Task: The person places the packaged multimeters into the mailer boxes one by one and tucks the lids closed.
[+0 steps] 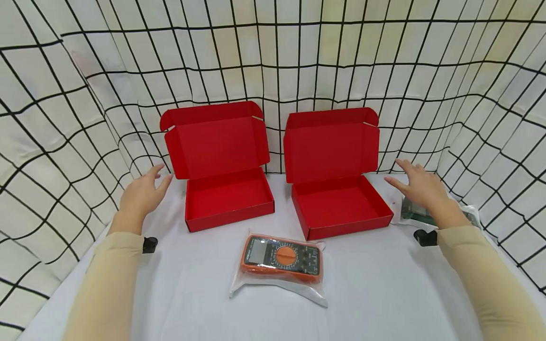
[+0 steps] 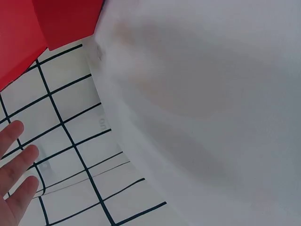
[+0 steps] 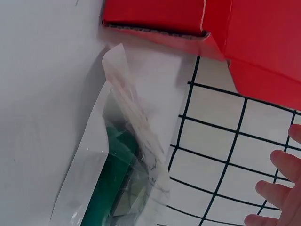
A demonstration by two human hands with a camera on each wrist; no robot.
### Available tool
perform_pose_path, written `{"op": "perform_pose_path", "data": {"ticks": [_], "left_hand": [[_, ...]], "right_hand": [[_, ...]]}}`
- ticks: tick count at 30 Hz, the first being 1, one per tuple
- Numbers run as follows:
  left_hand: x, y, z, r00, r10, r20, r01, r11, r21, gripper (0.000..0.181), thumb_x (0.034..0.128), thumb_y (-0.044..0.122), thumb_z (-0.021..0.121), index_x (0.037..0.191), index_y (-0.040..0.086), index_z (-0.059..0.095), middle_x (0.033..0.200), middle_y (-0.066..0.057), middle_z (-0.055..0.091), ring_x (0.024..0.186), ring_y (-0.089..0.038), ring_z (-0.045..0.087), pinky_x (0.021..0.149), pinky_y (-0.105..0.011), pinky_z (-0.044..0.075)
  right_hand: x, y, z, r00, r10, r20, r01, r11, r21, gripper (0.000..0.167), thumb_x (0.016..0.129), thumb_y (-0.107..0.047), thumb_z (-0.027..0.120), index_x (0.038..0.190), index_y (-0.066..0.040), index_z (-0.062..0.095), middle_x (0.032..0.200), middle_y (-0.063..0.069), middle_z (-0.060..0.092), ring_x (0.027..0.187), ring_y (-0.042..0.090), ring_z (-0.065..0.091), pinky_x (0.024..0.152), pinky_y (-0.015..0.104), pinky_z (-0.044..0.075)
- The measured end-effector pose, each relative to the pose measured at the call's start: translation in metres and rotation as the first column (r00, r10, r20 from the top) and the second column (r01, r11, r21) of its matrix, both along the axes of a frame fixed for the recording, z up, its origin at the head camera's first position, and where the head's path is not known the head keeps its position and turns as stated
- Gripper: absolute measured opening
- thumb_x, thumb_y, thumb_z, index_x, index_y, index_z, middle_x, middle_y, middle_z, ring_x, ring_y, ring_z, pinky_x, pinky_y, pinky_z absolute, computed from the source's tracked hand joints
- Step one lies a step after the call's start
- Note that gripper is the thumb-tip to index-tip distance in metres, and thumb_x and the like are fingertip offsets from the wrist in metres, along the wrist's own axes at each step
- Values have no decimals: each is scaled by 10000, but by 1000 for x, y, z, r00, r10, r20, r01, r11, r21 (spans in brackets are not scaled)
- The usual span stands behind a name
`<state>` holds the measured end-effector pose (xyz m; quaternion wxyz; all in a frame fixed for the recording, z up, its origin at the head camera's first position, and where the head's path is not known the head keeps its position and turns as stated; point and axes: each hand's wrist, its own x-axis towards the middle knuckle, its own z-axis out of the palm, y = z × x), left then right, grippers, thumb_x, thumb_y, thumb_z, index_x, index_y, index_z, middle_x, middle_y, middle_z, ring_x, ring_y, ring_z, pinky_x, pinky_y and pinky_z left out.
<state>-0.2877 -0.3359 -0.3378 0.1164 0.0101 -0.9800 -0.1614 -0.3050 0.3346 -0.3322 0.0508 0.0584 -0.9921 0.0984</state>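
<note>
Two red boxes with raised lids stand side by side, the left box (image 1: pixel 230 194) and the right box (image 1: pixel 341 203), both empty inside. The left hand (image 1: pixel 142 194) hovers left of the left box, fingers spread, holding nothing; its fingertips also show in the left wrist view (image 2: pixel 16 174). Right of the right box the right hand (image 1: pixel 422 187) is held up, fingers relaxed, touching nothing. An orange multimeter (image 1: pixel 285 255) in a clear bag lies in front of the boxes. Below the right hand lies a bagged green item (image 1: pixel 411 211), partly hidden by the forearm in the head view.
White cloth (image 1: pixel 192 293) covers the table. White walls with a black grid (image 1: pixel 277 61) rise behind the boxes and on both sides. Dark wrist devices (image 1: pixel 149 245) sit by each sleeve cuff.
</note>
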Motion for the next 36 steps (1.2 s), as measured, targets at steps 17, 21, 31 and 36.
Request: {"op": "perform_pose_path", "data": {"ticks": [17, 21, 31, 36], "left_hand": [[6, 6, 0, 994, -111, 24, 110, 994, 18, 689, 1082, 519, 339, 1599, 66, 291, 1427, -320, 505, 1191, -549, 505, 847, -647, 503], [6, 8, -2, 991, -131, 28, 131, 991, 13, 689, 1084, 506, 354, 1602, 58, 282, 1424, -313, 510, 1221, -546, 481, 890, -659, 491], [5, 15, -3, 986, -155, 65, 153, 988, 37, 705, 1084, 491, 378, 1625, 69, 217, 1421, -322, 481, 1231, -526, 488, 936, -670, 483], [4, 18, -4, 977, -189, 103, 184, 981, 59, 726, 1083, 510, 367, 1638, 79, 182, 1433, -330, 456, 1272, -525, 451, 969, -682, 459]], "right_hand": [[26, -39, 12, 989, 144, -10, -145, 988, -49, 819, 1022, -572, 511, 1612, -62, 260, 1584, 319, 311, 1367, 536, 399, 1004, 701, 418], [32, -48, 11, 984, 177, -20, -178, 980, -88, 797, 1025, -553, 525, 1619, -87, 269, 1590, 294, 328, 1390, 522, 382, 1016, 702, 409], [54, -81, 9, 956, 285, -67, -291, 948, -128, 730, 1013, -459, 606, 1596, -98, 353, 1559, 260, 411, 1384, 492, 420, 1027, 679, 419], [60, -98, 7, 934, 348, -86, -357, 921, -154, 704, 1005, -442, 623, 1578, -108, 389, 1525, 253, 459, 1341, 485, 469, 993, 670, 459]]}}
